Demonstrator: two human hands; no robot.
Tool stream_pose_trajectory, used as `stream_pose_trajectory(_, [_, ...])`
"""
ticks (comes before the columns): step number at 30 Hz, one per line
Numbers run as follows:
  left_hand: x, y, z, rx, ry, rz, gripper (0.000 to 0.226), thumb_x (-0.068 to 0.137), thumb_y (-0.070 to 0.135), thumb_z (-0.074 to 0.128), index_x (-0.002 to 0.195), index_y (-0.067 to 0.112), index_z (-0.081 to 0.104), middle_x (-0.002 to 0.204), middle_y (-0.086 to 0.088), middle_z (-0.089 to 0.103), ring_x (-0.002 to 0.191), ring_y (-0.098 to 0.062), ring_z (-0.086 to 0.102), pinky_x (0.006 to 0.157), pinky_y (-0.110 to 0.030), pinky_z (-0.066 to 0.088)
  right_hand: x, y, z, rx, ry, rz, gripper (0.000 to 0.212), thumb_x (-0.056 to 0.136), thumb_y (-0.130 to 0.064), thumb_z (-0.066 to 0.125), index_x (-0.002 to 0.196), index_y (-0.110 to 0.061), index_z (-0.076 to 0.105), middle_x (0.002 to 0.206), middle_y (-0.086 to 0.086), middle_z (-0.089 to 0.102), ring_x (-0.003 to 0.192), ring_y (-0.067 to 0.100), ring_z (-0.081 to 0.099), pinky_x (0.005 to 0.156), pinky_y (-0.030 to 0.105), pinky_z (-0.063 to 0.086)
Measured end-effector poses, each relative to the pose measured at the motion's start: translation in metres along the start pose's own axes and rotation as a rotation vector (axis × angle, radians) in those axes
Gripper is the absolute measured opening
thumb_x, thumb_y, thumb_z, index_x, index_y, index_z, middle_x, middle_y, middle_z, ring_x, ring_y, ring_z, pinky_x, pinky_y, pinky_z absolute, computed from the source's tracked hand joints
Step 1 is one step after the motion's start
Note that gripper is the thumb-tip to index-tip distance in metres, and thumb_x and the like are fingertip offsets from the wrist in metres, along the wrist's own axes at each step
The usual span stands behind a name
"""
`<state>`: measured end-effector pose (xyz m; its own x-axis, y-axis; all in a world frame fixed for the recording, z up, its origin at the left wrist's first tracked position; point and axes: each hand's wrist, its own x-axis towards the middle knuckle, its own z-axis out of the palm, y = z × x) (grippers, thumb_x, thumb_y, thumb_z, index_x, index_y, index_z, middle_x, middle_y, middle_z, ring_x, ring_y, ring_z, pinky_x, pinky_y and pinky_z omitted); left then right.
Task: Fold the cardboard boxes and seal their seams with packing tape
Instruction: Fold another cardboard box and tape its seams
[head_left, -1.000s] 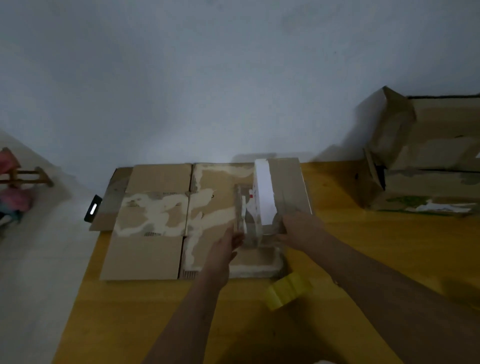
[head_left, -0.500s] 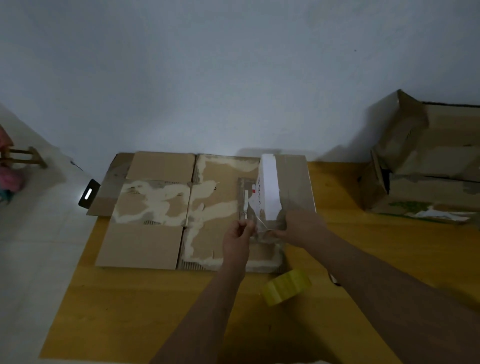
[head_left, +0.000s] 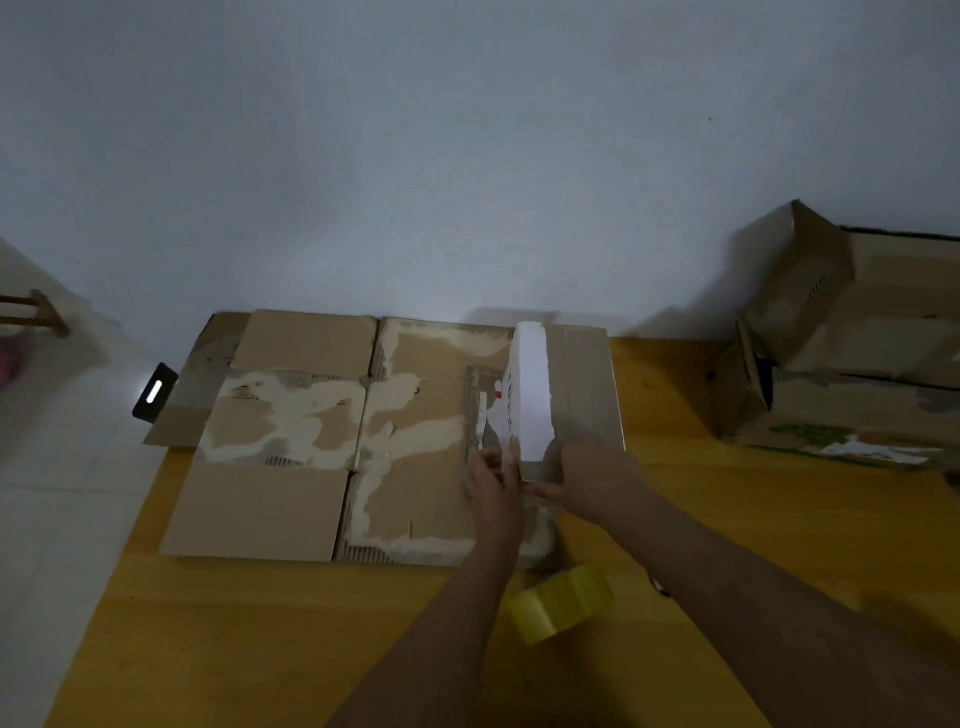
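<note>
A yellow wooden table (head_left: 291, 649) is sitting against a plain grey-white wall (head_left: 467, 156), pale floor tiles (head_left: 62, 493) showing at the left. A flattened cardboard box (head_left: 322, 441) is lying at the far left of the table, and a small white box (head_left: 532, 395) is standing on its right part. The left hand (head_left: 493, 483) is pinching the small box's near left edge; the right hand (head_left: 592, 473) is curling around its near right end. A yellow tape roll (head_left: 563, 603) is lying just nearer, and an opened carton (head_left: 857, 353) is sitting far right.
</note>
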<state>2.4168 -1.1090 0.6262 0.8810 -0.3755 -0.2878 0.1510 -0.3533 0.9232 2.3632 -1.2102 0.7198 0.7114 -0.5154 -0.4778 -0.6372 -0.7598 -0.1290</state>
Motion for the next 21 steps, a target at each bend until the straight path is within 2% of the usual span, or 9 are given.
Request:
stream_pose_trajectory(3, [0.013, -0.003, -0.003, 0.130, -0.110, 0.033, 0.023, 0.103, 0.034, 0.043, 0.116, 0.017, 0.051, 0.111, -0.010, 0.056, 0.099, -0.027, 0.058, 0.086, -0.051, 0.052, -0.002, -0.002, -0.003, -0.043, -0.007, 0.001, 0.062, 0.078, -0.077, 0.052, 0.103, -0.021, 0.064, 0.089, -0.003, 0.065, 0.082, 0.013, 0.062, 0.075, 0.031, 0.056])
stream_pose_trajectory(5, [0.011, 0.008, -0.012, 0.178, -0.148, 0.044, 0.025, 0.105, 0.024, 0.041, 0.120, 0.011, 0.056, 0.115, -0.012, 0.057, 0.103, -0.025, 0.057, 0.089, -0.042, 0.050, -0.003, -0.002, -0.004, -0.043, -0.003, -0.019, 0.060, 0.081, -0.074, 0.052, 0.105, -0.020, 0.064, 0.092, -0.002, 0.065, 0.085, 0.014, 0.062, 0.076, 0.032, 0.056])
stream_pose_trajectory(7, [0.001, 0.019, -0.027, 0.185, -0.086, 0.029, 0.027, 0.105, 0.017, 0.040, 0.122, 0.009, 0.059, 0.117, -0.009, 0.060, 0.101, -0.019, 0.055, 0.084, -0.031, 0.045, -0.005, 0.000, -0.005, -0.043, -0.003, -0.034, 0.055, 0.084, -0.068, 0.054, 0.107, -0.019, 0.064, 0.098, -0.001, 0.065, 0.091, 0.015, 0.062, 0.078, 0.030, 0.054])
stream_pose_trajectory(10, [-0.024, 0.031, -0.037, 0.154, -0.059, 0.085, 0.032, 0.105, 0.016, 0.040, 0.130, 0.011, 0.060, 0.118, -0.001, 0.064, 0.105, -0.017, 0.059, 0.084, -0.028, 0.047, -0.005, 0.005, -0.007, -0.073, -0.021, -0.061, 0.029, 0.093, -0.038, 0.060, 0.113, -0.017, 0.062, 0.110, 0.003, 0.064, 0.100, 0.020, 0.062, 0.077, 0.029, 0.050])
stream_pose_trajectory(12, [-0.038, 0.040, -0.024, 0.176, -0.167, 0.123, 0.042, 0.107, 0.023, 0.037, 0.148, 0.014, 0.042, 0.135, -0.007, 0.059, 0.121, -0.025, 0.056, 0.097, -0.039, 0.049, -0.006, 0.009, -0.009, -0.110, -0.050, -0.068, 0.022, 0.095, -0.014, 0.057, 0.117, -0.013, 0.059, 0.117, 0.006, 0.062, 0.104, 0.022, 0.061, 0.081, 0.031, 0.049])
stream_pose_trajectory(14, [-0.038, 0.043, -0.007, 0.236, -0.212, 0.143, 0.054, 0.107, 0.031, 0.033, 0.156, 0.013, 0.021, 0.146, -0.015, 0.048, 0.130, -0.031, 0.049, 0.102, -0.044, 0.046, -0.007, 0.012, -0.010, -0.127, -0.063, -0.081, 0.027, 0.096, -0.006, 0.053, 0.122, -0.012, 0.055, 0.122, 0.008, 0.059, 0.109, 0.023, 0.059, 0.085, 0.031, 0.048])
stream_pose_trajectory(18, [-0.024, 0.050, 0.005, 0.173, -0.240, 0.121, 0.064, 0.103, 0.044, 0.041, 0.151, 0.007, 0.021, 0.145, -0.015, 0.047, 0.129, -0.031, 0.051, 0.096, -0.036, 0.048, -0.007, 0.015, -0.009, -0.114, -0.037, -0.125, 0.030, 0.096, -0.003, 0.051, 0.122, -0.016, 0.054, 0.125, 0.007, 0.056, 0.111, 0.023, 0.057, 0.087, 0.033, 0.049])
stream_pose_trajectory(20, [-0.022, 0.047, 0.002, 0.200, -0.295, 0.137, 0.077, 0.100, 0.044, 0.048, 0.156, 0.008, 0.009, 0.159, -0.012, 0.028, 0.142, -0.025, 0.035, 0.108, -0.027, 0.035, -0.006, 0.017, -0.008, -0.086, -0.027, -0.141, 0.029, 0.095, -0.002, 0.050, 0.116, -0.020, 0.057, 0.122, 0.006, 0.057, 0.109, 0.023, 0.058, 0.082, 0.032, 0.048])
stream_pose_trajectory(21, [-0.022, 0.045, -0.001, 0.227, -0.322, 0.170, 0.081, 0.099, 0.040, 0.052, 0.157, 0.008, 0.004, 0.163, -0.009, 0.019, 0.145, -0.021, 0.028, 0.108, -0.019, 0.027, -0.006, 0.018, -0.008, -0.094, -0.020, -0.146, 0.027, 0.095, -0.002, 0.050, 0.116, -0.018, 0.056, 0.121, 0.006, 0.057, 0.109, 0.023, 0.058, 0.078, 0.032, 0.046])
